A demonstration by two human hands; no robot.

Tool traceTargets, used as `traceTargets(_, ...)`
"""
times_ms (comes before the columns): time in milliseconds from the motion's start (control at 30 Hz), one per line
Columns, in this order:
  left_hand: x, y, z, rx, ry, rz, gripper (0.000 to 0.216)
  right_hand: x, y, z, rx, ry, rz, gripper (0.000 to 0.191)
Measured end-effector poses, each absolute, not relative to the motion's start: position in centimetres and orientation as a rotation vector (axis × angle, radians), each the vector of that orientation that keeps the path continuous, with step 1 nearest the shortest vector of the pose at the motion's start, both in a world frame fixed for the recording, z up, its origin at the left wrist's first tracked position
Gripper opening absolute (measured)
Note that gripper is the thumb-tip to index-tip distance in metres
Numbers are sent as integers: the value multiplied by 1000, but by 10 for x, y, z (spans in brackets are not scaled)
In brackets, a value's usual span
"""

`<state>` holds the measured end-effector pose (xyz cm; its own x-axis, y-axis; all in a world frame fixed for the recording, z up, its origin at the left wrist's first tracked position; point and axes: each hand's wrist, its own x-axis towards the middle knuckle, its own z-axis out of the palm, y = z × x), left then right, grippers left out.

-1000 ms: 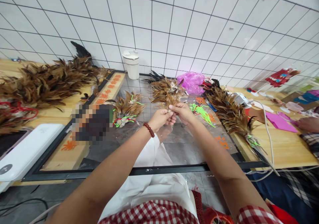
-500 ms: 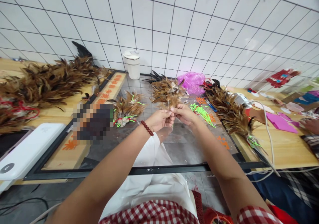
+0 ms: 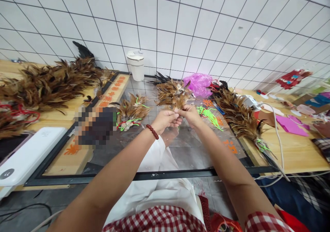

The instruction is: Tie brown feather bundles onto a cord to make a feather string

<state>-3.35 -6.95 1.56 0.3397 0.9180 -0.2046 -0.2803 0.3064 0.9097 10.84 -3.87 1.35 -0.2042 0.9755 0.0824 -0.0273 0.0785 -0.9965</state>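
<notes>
Both my hands meet above the glass table top (image 3: 185, 153), pinching the base of a brown feather bundle (image 3: 172, 94) that fans away from me. My left hand (image 3: 165, 120), with a dark red bead bracelet at the wrist, has its fingers closed on the bundle's stem. Fingertip to fingertip with it, my right hand (image 3: 189, 115) is closed on the same stem. A smaller feather bundle with neon green cords (image 3: 131, 112) lies on the glass to the left. Loose neon green cords (image 3: 210, 115) lie just right of my hands.
A long heap of brown feathers (image 3: 43, 85) covers the wooden bench at left, another feather pile (image 3: 238, 116) lies at right. A white lidded cup (image 3: 135, 65) and a pink plastic bag (image 3: 198, 84) stand by the tiled wall. A white device (image 3: 28, 156) sits near left. Another person's hand (image 3: 322, 128) shows at far right.
My two hands have risen slightly with the feather bundle and stay pressed together on its stem. Nothing else has moved.
</notes>
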Motion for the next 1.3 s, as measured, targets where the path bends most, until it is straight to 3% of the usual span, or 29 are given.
traceTargets(133,-34,-66,17,793,913,1117,14,111,-36,14,-1048,-1419,1163,26)
traceTargets(300,-44,-53,18,626,962,1562,8,121,-30,9,-1132,-1790,573,8)
traceTargets(467,-48,-49,17,592,959,1611,11,115,-34,1,-1221,-2028,433,6)
traceTargets(567,-46,-51,16,617,961,1552,11,111,-35,-2,-1323,-2052,521,5)
traceTargets(900,-44,-55,14,581,916,1308,6,113,-37,18,-1066,-1323,1444,22)
traceTargets(1300,-39,-63,12,741,826,972,9,101,-41,13,-977,-1433,1216,24)
